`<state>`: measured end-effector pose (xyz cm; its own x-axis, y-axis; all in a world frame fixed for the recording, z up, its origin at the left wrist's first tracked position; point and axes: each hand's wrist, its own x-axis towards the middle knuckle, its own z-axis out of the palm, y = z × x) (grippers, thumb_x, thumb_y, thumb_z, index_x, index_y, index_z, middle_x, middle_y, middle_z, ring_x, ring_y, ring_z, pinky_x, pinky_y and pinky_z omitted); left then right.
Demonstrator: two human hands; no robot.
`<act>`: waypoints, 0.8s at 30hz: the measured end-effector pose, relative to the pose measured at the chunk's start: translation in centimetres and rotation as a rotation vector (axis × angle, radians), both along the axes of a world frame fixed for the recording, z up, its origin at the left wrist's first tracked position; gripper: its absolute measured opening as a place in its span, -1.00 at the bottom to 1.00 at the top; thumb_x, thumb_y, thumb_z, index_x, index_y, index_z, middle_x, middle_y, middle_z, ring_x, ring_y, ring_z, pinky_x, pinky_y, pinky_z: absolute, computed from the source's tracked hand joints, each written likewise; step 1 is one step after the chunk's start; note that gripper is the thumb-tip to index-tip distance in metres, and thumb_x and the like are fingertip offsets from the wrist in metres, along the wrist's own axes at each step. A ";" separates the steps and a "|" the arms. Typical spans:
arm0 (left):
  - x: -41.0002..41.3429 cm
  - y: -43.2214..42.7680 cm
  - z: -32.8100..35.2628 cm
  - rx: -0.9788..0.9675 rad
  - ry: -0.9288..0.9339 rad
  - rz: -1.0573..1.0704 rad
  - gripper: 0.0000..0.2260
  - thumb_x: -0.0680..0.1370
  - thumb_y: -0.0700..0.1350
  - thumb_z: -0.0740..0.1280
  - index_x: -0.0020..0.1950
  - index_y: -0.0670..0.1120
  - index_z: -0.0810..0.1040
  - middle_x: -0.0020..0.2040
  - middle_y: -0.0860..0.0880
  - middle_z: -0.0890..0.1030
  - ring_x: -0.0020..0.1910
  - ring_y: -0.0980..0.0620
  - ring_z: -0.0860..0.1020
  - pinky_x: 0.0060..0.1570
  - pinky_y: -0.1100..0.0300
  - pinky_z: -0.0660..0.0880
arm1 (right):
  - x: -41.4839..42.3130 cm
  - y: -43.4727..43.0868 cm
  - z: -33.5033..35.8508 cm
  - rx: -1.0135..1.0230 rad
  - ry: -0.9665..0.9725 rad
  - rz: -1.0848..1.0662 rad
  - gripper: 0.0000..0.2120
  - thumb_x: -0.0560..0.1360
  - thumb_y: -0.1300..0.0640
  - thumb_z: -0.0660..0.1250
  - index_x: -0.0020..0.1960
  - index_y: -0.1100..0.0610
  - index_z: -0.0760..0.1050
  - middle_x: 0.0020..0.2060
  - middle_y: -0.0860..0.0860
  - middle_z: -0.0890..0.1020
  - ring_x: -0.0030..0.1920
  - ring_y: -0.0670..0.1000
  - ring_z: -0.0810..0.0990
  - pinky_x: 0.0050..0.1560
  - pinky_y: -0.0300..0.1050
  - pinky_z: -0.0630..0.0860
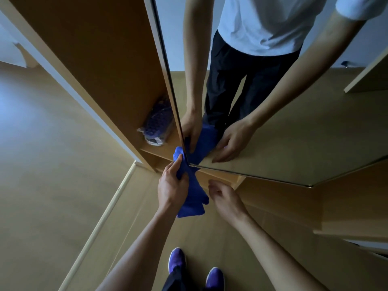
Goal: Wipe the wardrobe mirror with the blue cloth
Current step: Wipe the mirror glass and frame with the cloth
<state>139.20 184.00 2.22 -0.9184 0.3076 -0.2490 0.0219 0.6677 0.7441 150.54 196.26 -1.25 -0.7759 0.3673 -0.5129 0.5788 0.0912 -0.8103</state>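
Head view: the left hand (172,186) grips the blue cloth (192,199) round its middle, and its fingers hide part of the fabric. The cloth's upper end lies against the lower corner of the wardrobe mirror (283,133), while its lower end hangs loose below the hand. Just beside that, the right hand (223,195) holds nothing, its fingers loosely curled. Whether it touches the cloth cannot be told. Beyond both hands the mirror reflects them and the cloth, with the person's reflection cut off at the chest. Past the left hand, a shelf (165,147) carries a plastic bag (156,128) of blurred purple contents. Nearer the body stand purple shoes (177,259).
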 end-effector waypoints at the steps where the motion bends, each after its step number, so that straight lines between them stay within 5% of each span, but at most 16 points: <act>1: 0.1 0.1 -0.3 0.013 -0.031 0.007 -0.45 0.59 -0.20 0.27 0.54 0.18 0.40 0.34 0.02 0.59 0.22 -0.07 0.56 0.16 0.00 0.53 | -0.2 -0.2 -0.1 -0.032 0.010 -0.023 -0.61 0.71 0.04 0.16 0.52 0.00 0.39 0.35 -0.13 0.52 0.28 -0.19 0.49 0.05 -0.50 0.35; 4: 0.5 0.3 -0.7 0.107 -0.115 0.060 -0.44 0.59 -0.19 0.27 0.55 0.22 0.37 0.23 0.00 0.64 0.13 -0.06 0.62 0.14 -0.12 0.59 | -1.3 -0.6 -0.3 -0.122 0.057 -0.100 -0.78 0.68 0.01 0.21 0.19 -0.27 0.54 0.01 -0.40 0.61 -0.03 -0.37 0.59 -0.18 -0.51 0.46; 6: 0.4 0.1 -1.0 0.160 -0.141 0.087 -0.45 0.59 -0.19 0.28 0.53 0.22 0.39 0.19 0.03 0.65 0.10 -0.04 0.64 0.13 -0.13 0.61 | -2.2 -0.8 -0.3 -0.158 0.124 -0.153 -0.82 0.66 -0.01 0.25 0.07 -0.29 0.56 -0.05 -0.37 0.67 -0.04 -0.32 0.63 -0.15 -0.42 0.55; 10: -0.2 -0.5 -1.7 0.317 -0.224 0.072 -0.42 0.59 -0.25 0.27 0.46 0.34 0.44 0.30 0.07 0.63 0.19 0.01 0.63 0.20 -0.11 0.61 | -3.7 -1.1 -0.6 -0.349 0.145 -0.271 -0.71 0.61 -0.01 0.36 0.31 -0.03 0.57 0.15 -0.03 0.70 0.10 0.02 0.70 0.17 0.04 0.65; 16: -1.0 -0.3 -2.9 0.421 -0.364 0.041 -0.55 0.64 -0.20 0.30 0.20 0.43 0.46 0.21 0.18 0.60 0.19 0.08 0.63 0.23 -0.05 0.61 | -4.5 -0.9 -1.5 -1.094 0.113 -0.355 -0.66 0.57 0.02 0.40 0.26 0.18 0.66 0.19 0.23 0.68 0.11 0.23 0.70 0.11 0.13 0.65; 20: -2.2 -0.6 -2.9 0.226 -0.273 -0.126 -0.63 0.61 -0.01 0.31 0.38 0.30 0.43 0.24 0.07 0.57 0.25 -0.04 0.57 0.26 -0.16 0.56 | -4.7 -1.4 -2.3 -1.153 0.210 -0.401 -0.68 0.56 0.10 0.36 0.25 0.21 0.65 0.16 0.23 0.68 0.05 0.21 0.71 0.04 0.08 0.66; 22: -3.2 -0.7 -2.7 0.088 -0.063 -0.189 -0.62 0.60 -0.10 0.32 0.42 0.13 0.48 0.32 -0.03 0.47 0.36 -0.14 0.42 0.34 -0.22 0.45 | -4.9 -1.8 -2.6 -1.149 0.245 -0.462 -0.66 0.56 0.17 0.33 0.28 0.25 0.61 0.16 0.24 0.67 0.07 0.22 0.70 0.09 0.11 0.66; 24: -3.4 -0.7 -2.5 0.165 -0.009 -0.229 -0.59 0.56 -0.30 0.24 0.40 -0.05 0.49 0.40 -0.11 0.46 0.39 -0.20 0.42 0.31 -0.29 0.45 | -5.1 -2.2 -2.5 -1.155 0.289 -0.502 -0.64 0.56 0.20 0.30 0.33 0.26 0.57 0.16 0.24 0.67 0.07 0.22 0.69 0.13 0.12 0.64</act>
<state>135.85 183.31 -0.27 -0.8185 0.5436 -0.1858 0.1512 0.5159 0.8432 145.47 194.09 -3.76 -0.8184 0.1082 -0.5643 0.1371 -0.9170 -0.3746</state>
